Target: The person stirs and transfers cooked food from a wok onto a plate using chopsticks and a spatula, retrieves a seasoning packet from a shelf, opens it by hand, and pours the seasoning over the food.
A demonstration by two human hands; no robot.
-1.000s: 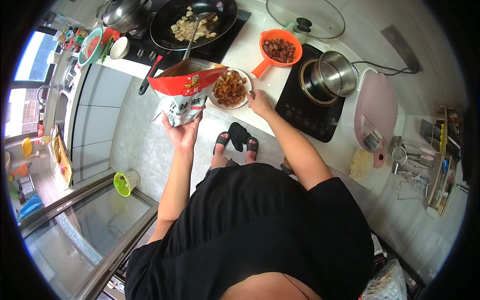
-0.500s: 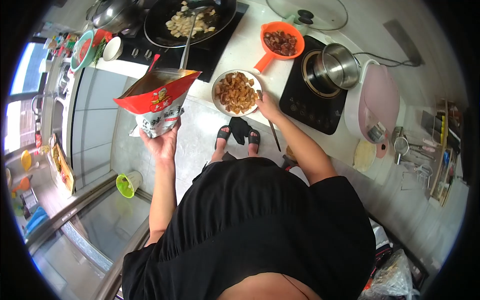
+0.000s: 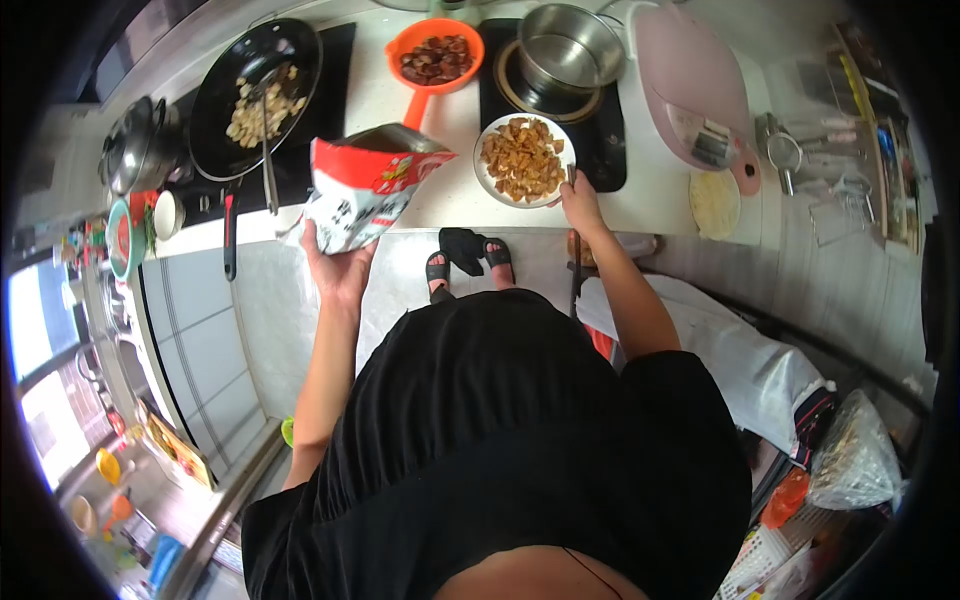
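Observation:
My left hand (image 3: 342, 272) is closed round the lower part of a red and white plastic pouch (image 3: 362, 205), whose top gapes open; its contents cannot be seen. My right hand (image 3: 583, 203) grips the rim of a white plate (image 3: 486, 190) heaped with brown diced pieces (image 3: 523, 160). Dark chopsticks (image 3: 575, 268) are in the same hand, pointing down past the wrist. In this view the plate overlaps the front edge of the black induction cooker (image 3: 610, 150). Behind the plate, a steel pot (image 3: 570, 55) sits on that cooker.
At the left, a black wok (image 3: 215, 140) holds pale chopped pieces and a metal spatula (image 3: 268, 165). An orange strainer (image 3: 420, 80) with dark red-brown pieces stands on the counter (image 3: 370, 80). A pink appliance (image 3: 690, 70) is to the right. A bagged pile (image 3: 855, 450) lies behind me, right.
My body and view have turned right. The plate, in my right hand, has moved rightward to the induction cooker's front. The pouch has come along in my left hand, away from the wok.

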